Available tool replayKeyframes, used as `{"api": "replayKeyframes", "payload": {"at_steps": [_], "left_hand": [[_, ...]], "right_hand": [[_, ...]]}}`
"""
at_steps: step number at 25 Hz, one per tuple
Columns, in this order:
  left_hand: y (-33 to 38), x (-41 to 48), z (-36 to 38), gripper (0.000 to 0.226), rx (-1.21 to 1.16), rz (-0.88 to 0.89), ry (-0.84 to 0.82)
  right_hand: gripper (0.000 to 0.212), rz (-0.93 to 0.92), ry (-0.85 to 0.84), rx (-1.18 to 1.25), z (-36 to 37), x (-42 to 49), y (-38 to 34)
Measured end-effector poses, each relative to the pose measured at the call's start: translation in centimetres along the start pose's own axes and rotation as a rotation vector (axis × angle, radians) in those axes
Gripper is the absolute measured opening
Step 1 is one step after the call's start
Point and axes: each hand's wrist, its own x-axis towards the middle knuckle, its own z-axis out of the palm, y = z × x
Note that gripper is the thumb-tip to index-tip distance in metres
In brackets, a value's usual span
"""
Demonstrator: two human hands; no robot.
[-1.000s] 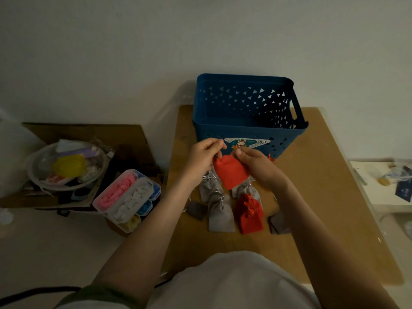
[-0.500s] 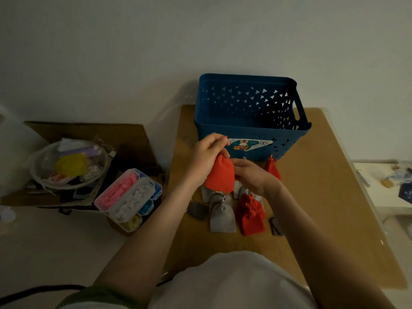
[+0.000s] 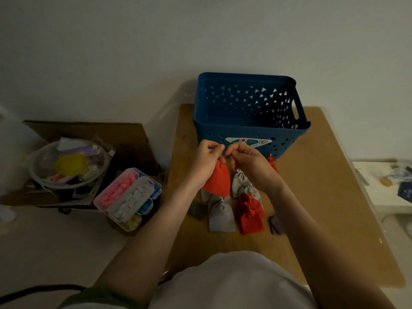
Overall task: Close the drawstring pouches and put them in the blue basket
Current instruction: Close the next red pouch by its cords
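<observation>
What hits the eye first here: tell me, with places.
The big blue basket stands upright at the far end of the wooden table. Just in front of it the left hand and right hand pinch the top of a red pouch, above a cluster of grey and red pouches lying on the table.

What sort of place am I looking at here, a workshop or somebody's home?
Most likely a room at home, used as a craft corner: a wooden table against a plain white wall, a blue plastic basket on it, and a clear organiser of coloured bits beside it.
</observation>
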Motion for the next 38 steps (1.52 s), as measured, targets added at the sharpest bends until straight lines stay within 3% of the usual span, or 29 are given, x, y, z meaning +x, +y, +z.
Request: {"api": "replayKeyframes", "payload": {"at_steps": [4, 8, 15, 21, 28, 32, 36, 38], "left_hand": [[0.2, 0.2, 0.4, 0.016, 0.051, -0.016, 0.013], [0.2, 0.0, 0.6, 0.033, 0.064, 0.037, 0.025], [0.2, -0.7, 0.3, 0.013, 0.199, 0.110, -0.132], [0.1, -0.4, 0.4, 0.019, 0.195, 0.099, -0.035], [0.9, -0.2, 0.7, 0.031, 0.046, -0.076, -0.001], [1.8, -0.5, 0.3, 0.029, -0.001, -0.245, -0.136], [1.8, -0.7, 0.2, 0.025, -0.092, -0.168, -0.138], [1.6, -0.7, 0.6, 0.024, -0.150, -0.127, -0.087]], "right_hand": [[0.025, -0.036, -0.005, 0.017, 0.7, 0.0, -0.3], [0.014, -0.046, 0.156, 0.028, 1.6, 0.1, -0.1], [0.009, -0.042, 0.372, -0.058, 2.2, 0.2, 0.2], [0.017, -0.097, 0.455, -0.276, 2.4, 0.3, 0.1], [0.026, -0.160, 0.409, -0.407, 2.6, 0.3, -0.1], [0.024, -0.189, 0.325, -0.393, 2.6, -0.4, -0.8], [0.004, 0.003, 0.333, -0.256, 2.6, -0.6, -1.4], [0.014, 0.109, 0.280, -0.264, 2.6, -0.6, -1.6]]}}
